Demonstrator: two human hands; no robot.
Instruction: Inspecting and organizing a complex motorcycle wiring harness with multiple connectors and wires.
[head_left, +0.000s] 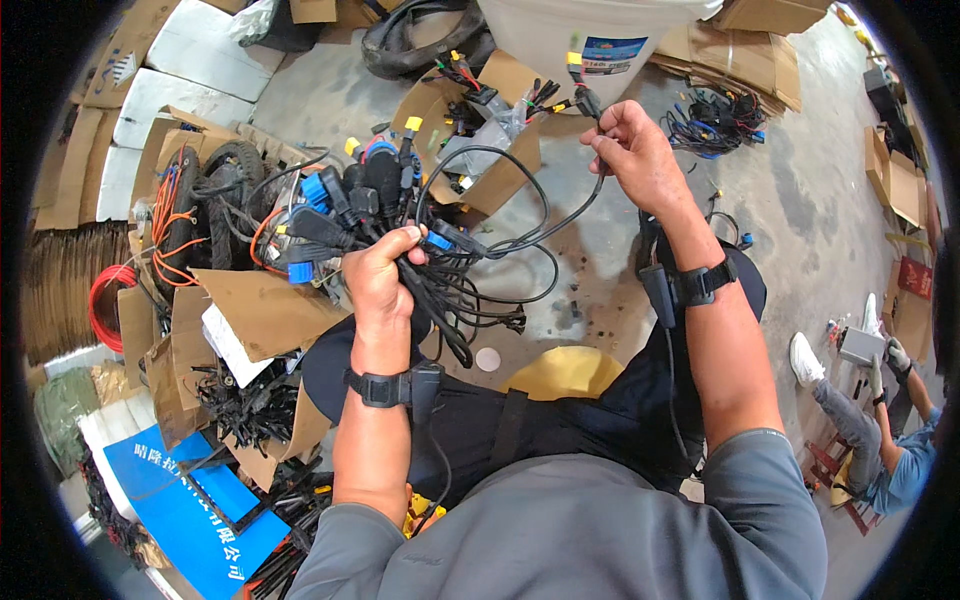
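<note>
Hanging from the left hand (383, 280), a thick bundle of black cables (447, 290) is gripped by curled fingers, with the thumb laid over the top. Blue, black and yellow connectors (382, 185) are fanned out above and around that grip, while the loose loops are spread below and to its right. By the right hand (637, 155), set farther forward and well apart from the left, 1 cable (594, 188) is pinched between thumb and fingers, just below a black plug (588, 101) topped by a yellow tip (575, 60). The length under this pinch is curved back toward the bundle. Each wrist is ringed by a black strap (390, 388). The bundle is held in front of the person's left knee, with the concrete floor (610, 260) seen beneath. Beyond it, an open carton (510, 180) is filled with more cable ends, and a white bucket (530, 45) is placed behind. Another heap of cables (715, 122) is piled on the floor at the right. At the left, black tyres (242, 160) are flanked by orange cables (165, 215). At the far right, a grey box (860, 347) is held by another person (905, 485) in gloves.
</note>
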